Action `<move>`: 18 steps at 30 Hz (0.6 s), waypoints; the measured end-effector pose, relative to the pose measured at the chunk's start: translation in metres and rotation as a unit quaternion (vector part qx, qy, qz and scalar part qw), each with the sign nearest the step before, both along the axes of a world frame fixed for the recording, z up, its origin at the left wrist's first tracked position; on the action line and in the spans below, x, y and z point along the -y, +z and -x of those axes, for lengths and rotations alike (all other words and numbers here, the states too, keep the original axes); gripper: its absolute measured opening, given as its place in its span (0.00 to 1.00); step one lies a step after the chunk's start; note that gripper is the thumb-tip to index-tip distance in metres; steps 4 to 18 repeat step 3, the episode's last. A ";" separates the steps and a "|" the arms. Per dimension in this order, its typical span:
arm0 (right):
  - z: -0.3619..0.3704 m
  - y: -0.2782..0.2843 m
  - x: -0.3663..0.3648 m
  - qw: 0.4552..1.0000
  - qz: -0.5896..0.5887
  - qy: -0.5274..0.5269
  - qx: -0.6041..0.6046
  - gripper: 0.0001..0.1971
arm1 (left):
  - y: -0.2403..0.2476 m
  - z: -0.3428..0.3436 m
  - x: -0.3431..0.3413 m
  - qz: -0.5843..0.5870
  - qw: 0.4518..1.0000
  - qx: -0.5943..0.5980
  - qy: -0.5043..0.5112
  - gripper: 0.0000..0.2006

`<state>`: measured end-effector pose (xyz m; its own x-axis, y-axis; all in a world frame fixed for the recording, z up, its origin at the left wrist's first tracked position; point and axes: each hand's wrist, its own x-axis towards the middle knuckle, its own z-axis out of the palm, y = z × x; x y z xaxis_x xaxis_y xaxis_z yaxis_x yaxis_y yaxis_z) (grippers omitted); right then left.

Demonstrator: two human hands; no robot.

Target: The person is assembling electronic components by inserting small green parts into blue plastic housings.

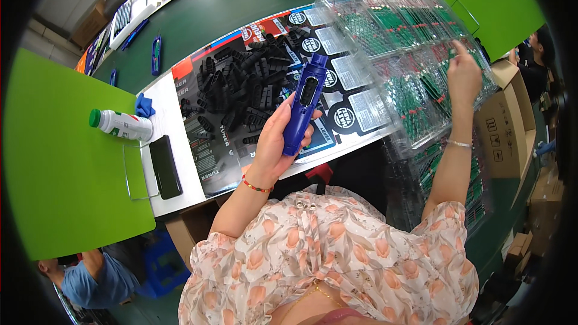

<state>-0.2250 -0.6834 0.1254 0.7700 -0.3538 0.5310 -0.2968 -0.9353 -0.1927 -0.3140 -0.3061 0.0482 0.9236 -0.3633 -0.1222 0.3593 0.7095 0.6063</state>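
My left hand [274,139] is wrapped round a long blue plastic housing [296,121] with an oval opening showing a black insert. It is held tilted above the printed sheet and a heap of small black plastic parts [239,87]. Over on the right, my right hand [464,77] reaches into clear plastic trays [388,60] filled with rows of green circuit boards [426,84] with red wires. Its forefinger stretches toward the boards and the other fingers curl under; whatever is between the fingertips is hidden.
Green panels [66,156] flank the workplace. At the left are a white bottle with a green cap [123,125], a blue cloth [144,106] and a black phone [165,167]. A cardboard box [504,126] stands at right. Other people sit nearby at the edges.
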 end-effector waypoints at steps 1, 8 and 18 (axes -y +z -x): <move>0.006 0.013 -0.007 0.996 -0.061 0.039 0.044 0.22 | -0.001 -0.001 0.001 -0.004 1.000 0.002 0.004 0.23; 0.023 0.037 -0.039 0.953 -0.235 0.144 0.126 0.22 | 0.001 -0.001 0.003 -0.014 1.000 0.003 0.013 0.24; 0.023 0.037 -0.039 0.953 -0.235 0.144 0.126 0.22 | 0.001 -0.001 0.003 -0.014 1.000 0.003 0.013 0.24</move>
